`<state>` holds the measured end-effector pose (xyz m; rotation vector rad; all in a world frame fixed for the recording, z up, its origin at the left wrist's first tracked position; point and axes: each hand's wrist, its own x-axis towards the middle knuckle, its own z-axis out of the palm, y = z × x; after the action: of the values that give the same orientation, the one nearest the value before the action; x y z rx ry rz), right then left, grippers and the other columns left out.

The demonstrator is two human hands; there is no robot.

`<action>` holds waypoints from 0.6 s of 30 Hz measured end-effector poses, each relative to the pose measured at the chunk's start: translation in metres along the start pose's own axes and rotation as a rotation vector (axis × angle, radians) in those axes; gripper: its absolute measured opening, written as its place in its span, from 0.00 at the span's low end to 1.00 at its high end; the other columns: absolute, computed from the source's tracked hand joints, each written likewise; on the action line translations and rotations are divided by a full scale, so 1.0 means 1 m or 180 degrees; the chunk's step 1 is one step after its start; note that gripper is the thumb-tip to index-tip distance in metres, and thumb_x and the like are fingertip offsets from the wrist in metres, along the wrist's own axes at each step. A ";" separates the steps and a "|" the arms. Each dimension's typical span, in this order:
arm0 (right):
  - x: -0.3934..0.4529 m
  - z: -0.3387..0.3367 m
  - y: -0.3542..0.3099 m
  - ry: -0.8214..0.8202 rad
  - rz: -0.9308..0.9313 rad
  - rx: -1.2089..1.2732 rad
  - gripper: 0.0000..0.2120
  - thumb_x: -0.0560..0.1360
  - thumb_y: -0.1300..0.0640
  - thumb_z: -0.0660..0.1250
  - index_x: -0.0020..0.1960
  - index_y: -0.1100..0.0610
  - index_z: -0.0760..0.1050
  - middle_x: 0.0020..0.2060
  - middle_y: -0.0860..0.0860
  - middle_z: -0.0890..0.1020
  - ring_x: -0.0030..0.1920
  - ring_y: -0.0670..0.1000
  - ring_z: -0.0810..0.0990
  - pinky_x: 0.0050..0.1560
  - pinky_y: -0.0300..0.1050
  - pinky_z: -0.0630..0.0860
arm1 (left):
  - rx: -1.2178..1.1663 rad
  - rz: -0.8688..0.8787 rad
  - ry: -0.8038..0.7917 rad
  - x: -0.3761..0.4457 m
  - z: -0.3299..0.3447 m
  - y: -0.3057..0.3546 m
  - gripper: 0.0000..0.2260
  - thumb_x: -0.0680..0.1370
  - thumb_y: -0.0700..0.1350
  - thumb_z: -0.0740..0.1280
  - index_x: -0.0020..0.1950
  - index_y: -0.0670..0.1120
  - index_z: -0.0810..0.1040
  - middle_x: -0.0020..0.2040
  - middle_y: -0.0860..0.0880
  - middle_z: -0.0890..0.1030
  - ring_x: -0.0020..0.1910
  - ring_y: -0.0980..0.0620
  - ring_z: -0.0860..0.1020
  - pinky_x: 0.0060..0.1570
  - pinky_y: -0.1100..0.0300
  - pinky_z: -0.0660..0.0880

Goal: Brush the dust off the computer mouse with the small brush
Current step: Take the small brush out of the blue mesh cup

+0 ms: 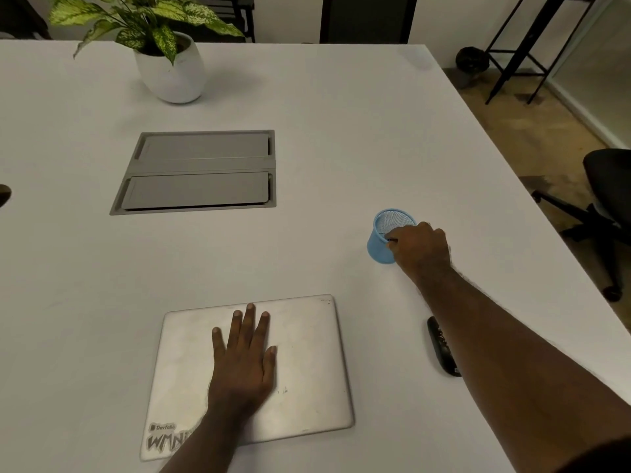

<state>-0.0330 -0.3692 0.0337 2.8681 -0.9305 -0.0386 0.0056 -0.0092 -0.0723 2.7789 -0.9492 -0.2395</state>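
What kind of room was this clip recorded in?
Probably an office or meeting room: a large white table with a built-in cable hatch, a closed laptop, and a wheeled office chair beside it.

Mouse (442,348) right of laptop (307,353)

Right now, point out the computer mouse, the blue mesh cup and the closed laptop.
computer mouse (440,346): head view, on its dark top, beside the forearm.
blue mesh cup (377,242): head view, on its outer wall, left side.
closed laptop (307,363): head view, on bare lid.
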 end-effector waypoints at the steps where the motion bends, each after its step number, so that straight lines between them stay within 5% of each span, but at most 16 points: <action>1: 0.000 0.000 0.001 0.0084 -0.0004 0.0045 0.13 0.80 0.52 0.60 0.59 0.50 0.81 0.49 0.51 0.85 0.53 0.57 0.78 0.44 0.46 0.61 | -0.0004 -0.0009 -0.0008 0.000 0.000 0.000 0.27 0.79 0.53 0.52 0.79 0.50 0.57 0.80 0.47 0.53 0.79 0.46 0.52 0.74 0.36 0.50; 5: 0.000 -0.003 0.006 0.0330 0.0002 0.0444 0.13 0.81 0.55 0.58 0.58 0.54 0.81 0.51 0.54 0.84 0.52 0.59 0.80 0.48 0.50 0.71 | 0.0004 -0.0007 -0.0030 0.000 0.000 0.000 0.27 0.79 0.53 0.52 0.79 0.50 0.57 0.80 0.47 0.53 0.79 0.46 0.52 0.74 0.36 0.51; 9: -0.012 -0.018 0.020 0.0979 0.0231 0.1697 0.11 0.81 0.59 0.61 0.58 0.59 0.80 0.55 0.57 0.83 0.53 0.61 0.81 0.55 0.54 0.75 | 0.0014 -0.0032 -0.0036 0.000 -0.003 0.002 0.27 0.79 0.53 0.52 0.78 0.50 0.59 0.80 0.47 0.54 0.79 0.45 0.54 0.73 0.36 0.52; 13: -0.043 -0.038 0.045 0.1548 0.0987 0.2808 0.10 0.79 0.58 0.62 0.56 0.58 0.80 0.49 0.54 0.85 0.44 0.53 0.83 0.49 0.44 0.78 | -0.0029 -0.0054 0.0013 0.000 -0.010 0.007 0.26 0.79 0.53 0.52 0.77 0.48 0.63 0.79 0.45 0.58 0.78 0.43 0.58 0.72 0.34 0.54; 18: -0.098 -0.033 0.090 0.1357 0.2329 0.4835 0.13 0.80 0.59 0.64 0.64 0.59 0.77 0.46 0.52 0.85 0.39 0.48 0.85 0.43 0.39 0.83 | -0.0159 -0.0262 0.0090 0.006 -0.024 0.022 0.27 0.77 0.54 0.51 0.73 0.45 0.68 0.78 0.41 0.61 0.76 0.40 0.61 0.69 0.35 0.56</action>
<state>-0.1625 -0.3800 0.0767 2.8055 -2.5172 1.9878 0.0024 -0.0268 -0.0442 2.7712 -0.8120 -0.2319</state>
